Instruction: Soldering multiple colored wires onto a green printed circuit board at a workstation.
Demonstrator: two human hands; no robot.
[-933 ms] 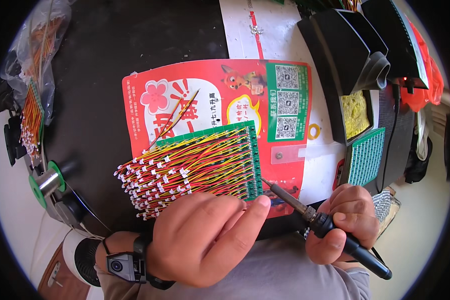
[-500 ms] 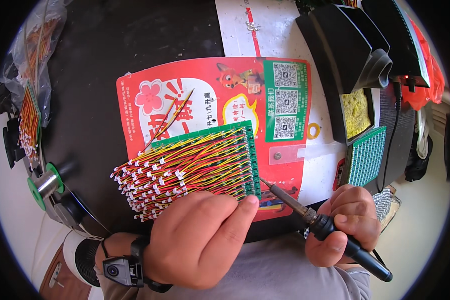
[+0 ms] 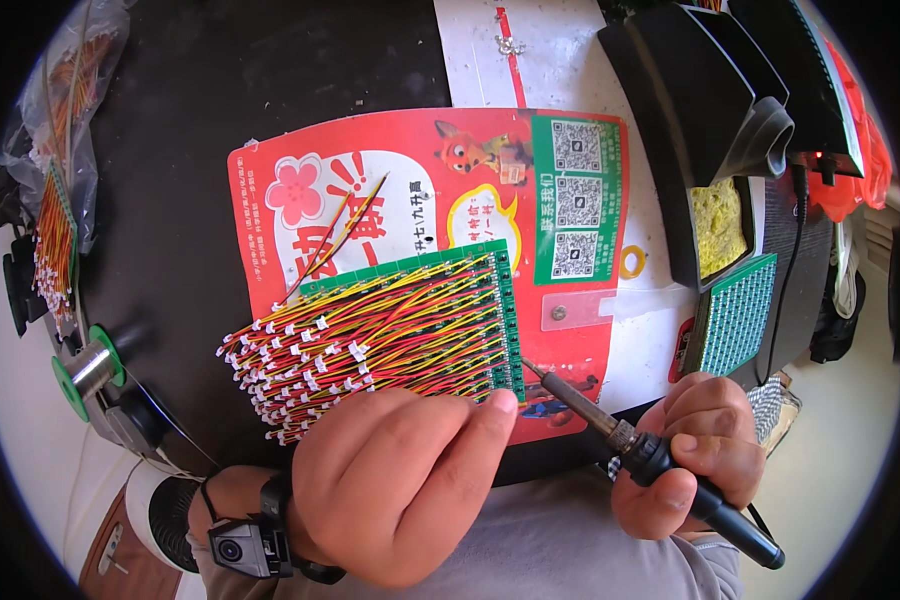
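A green circuit board point(image 3: 505, 330) lies on a red printed sheet, with rows of red, yellow and black wires point(image 3: 400, 320) running left from it to small white connectors point(image 3: 315, 360). My left hand point(image 3: 400, 480) is closed at the board's near right corner, thumb and fingers pinching its edge; what lies under the fingers is hidden. In my right hand point(image 3: 705, 430) is a soldering iron point(image 3: 645, 450), gripped by its black handle. Its tip points up and left at the board's right edge; whether it touches cannot be told.
A solder spool point(image 3: 92, 368) stands at the left, below bagged wires point(image 3: 75, 80). On the right are a yellow sponge point(image 3: 720, 230) in a black holder, another green board point(image 3: 738, 315) and a black cable point(image 3: 792, 260). A loose wire bundle point(image 3: 345, 225) lies on the red sheet point(image 3: 370, 125).
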